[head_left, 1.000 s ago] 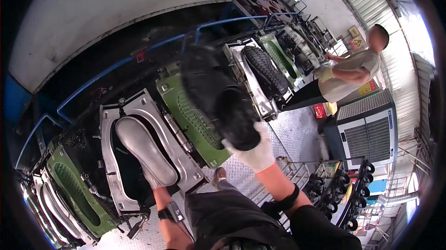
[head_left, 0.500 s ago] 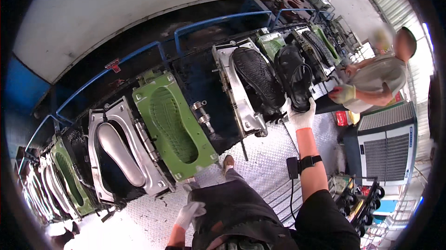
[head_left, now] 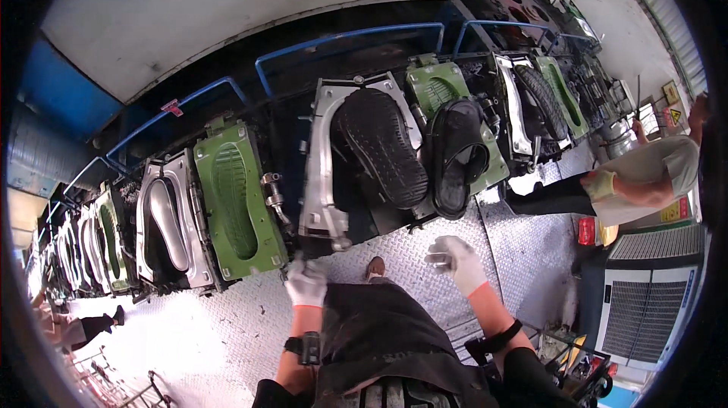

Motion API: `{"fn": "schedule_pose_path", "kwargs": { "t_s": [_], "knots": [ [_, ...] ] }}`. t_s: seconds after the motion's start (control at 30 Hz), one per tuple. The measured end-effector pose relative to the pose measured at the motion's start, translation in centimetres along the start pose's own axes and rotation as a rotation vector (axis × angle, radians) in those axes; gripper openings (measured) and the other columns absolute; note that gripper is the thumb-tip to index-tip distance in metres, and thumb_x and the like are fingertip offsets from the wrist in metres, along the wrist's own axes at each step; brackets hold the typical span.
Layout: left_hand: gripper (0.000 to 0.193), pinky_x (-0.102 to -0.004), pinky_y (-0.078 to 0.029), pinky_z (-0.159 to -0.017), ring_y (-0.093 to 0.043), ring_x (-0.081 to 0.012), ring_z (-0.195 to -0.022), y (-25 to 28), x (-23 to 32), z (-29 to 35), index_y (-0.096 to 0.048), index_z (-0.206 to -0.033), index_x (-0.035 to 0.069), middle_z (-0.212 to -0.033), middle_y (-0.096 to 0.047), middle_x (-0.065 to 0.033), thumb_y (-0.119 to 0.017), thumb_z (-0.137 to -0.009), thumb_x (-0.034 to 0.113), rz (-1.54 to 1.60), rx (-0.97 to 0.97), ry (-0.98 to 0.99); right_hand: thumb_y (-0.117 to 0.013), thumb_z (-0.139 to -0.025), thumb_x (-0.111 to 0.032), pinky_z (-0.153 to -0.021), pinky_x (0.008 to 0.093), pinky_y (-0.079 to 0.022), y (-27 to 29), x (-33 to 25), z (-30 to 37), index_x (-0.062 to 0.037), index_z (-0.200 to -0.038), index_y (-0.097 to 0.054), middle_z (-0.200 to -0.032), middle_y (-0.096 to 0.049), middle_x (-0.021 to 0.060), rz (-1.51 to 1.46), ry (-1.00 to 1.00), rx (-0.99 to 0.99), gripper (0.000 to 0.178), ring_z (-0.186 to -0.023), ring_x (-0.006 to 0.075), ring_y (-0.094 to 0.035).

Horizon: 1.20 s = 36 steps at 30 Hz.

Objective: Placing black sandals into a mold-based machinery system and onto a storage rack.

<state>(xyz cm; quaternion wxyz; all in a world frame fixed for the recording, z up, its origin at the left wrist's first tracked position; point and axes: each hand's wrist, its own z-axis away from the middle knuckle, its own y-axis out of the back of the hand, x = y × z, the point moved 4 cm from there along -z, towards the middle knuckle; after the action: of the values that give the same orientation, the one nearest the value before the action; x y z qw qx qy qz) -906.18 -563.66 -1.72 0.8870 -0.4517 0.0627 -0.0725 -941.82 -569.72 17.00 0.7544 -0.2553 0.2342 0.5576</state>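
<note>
My right hand (head_left: pixel 458 262), in a white glove, hangs open over the metal floor with its fingers apart. Nothing is in it. Above it, a black sandal (head_left: pixel 450 188) rests at the near end of a green mould half (head_left: pixel 490 165), its strap loop showing. Left of the sandal, a black ridged sole (head_left: pixel 385 146) lies sole side up by a silver mould frame (head_left: pixel 321 139). My left hand (head_left: pixel 306 285), also gloved, is close to the near corner of another green mould (head_left: pixel 235 203); its fingers look loosely stretched and hold nothing visible.
A row of open moulds runs along the bench, with a blue rail (head_left: pixel 349 32) behind. At the right a co-worker (head_left: pixel 644 173) stands by another mould with a ridged sole (head_left: pixel 540 101). A grey vented unit (head_left: pixel 644 317) stands at lower right.
My right hand has let go of the black sandal and drawn back toward me; the sandal now lies on the green mould. My left hand has risen toward the bench. The co-worker has turned away.
</note>
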Motion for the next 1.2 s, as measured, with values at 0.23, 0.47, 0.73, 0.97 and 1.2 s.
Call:
{"fn": "schedule_pose_path", "kwargs": {
  "t_s": [0.23,0.47,0.73,0.97,1.2],
  "knots": [
    [0.038,-0.0425,-0.047,-0.093,-0.058,-0.0298,-0.105,-5.1,-9.5,-1.3,-0.052,-0.127,-0.001,-0.115,-0.06,-0.0182,-0.044,-0.091,0.008,-0.387,0.036,-0.135,-0.076,-0.073,-0.021,-0.097,0.0379,-0.047,-7.7,-9.9,-1.2,-0.0098,-0.123,-0.058,-0.121,-0.06,0.0155,1.015,1.226,-0.04,0.054,-0.115,0.0329,-0.056],
    [0.045,-0.0336,-0.046,-0.095,-0.057,-0.0199,-0.106,-7.9,-11.7,-19.2,-0.052,-0.131,0.006,-0.123,-0.059,-0.0073,-0.047,-0.098,0.036,-0.866,0.083,-0.294,-0.078,-0.066,-0.031,-0.094,0.0511,-0.042,-14.0,-10.0,-6.7,-0.0204,-0.137,-0.045,-0.143,-0.038,0.0149,1.462,1.17,0.13,0.078,-0.125,0.0435,-0.038],
    [0.054,-0.0388,-0.043,-0.101,-0.052,-0.024,-0.117,-8.3,-15.5,-16.9,-0.048,-0.136,0.007,-0.13,-0.056,-0.0062,-0.043,-0.098,0.045,-0.875,0.115,-0.12,-0.08,-0.063,-0.026,-0.09,0.0512,-0.043,-13.1,-9.6,-9.0,-0.0239,-0.136,-0.046,-0.145,-0.037,0.0129,1.339,1.034,0.213,0.081,-0.128,0.0451,-0.036],
    [0.073,-0.0462,-0.037,-0.11,-0.047,-0.0277,-0.129,1.3,-11.6,-7.1,-0.041,-0.143,0.01,-0.14,-0.05,-0.0079,-0.053,-0.089,0.057,-0.75,0.145,0.148,-0.069,-0.073,-0.012,-0.104,0.0404,-0.039,-12.7,-17.9,-8.9,-0.0074,-0.141,-0.041,-0.14,-0.045,0.017,0.49,1.119,0.17,0.074,-0.127,0.0326,-0.044],
    [0.066,-0.0468,-0.034,-0.112,-0.045,-0.028,-0.131,0.4,-11.0,-9.5,-0.042,-0.142,0.01,-0.14,-0.051,-0.0075,-0.061,-0.09,0.046,-0.962,0.022,-0.095,-0.061,-0.076,-0.013,-0.105,0.0425,-0.041,-1.3,-24.6,-4.9,-0.0024,-0.145,-0.033,-0.136,-0.05,0.0163,-0.571,0.744,-0.255,0.075,-0.121,0.0278,-0.053]
  ]
}}
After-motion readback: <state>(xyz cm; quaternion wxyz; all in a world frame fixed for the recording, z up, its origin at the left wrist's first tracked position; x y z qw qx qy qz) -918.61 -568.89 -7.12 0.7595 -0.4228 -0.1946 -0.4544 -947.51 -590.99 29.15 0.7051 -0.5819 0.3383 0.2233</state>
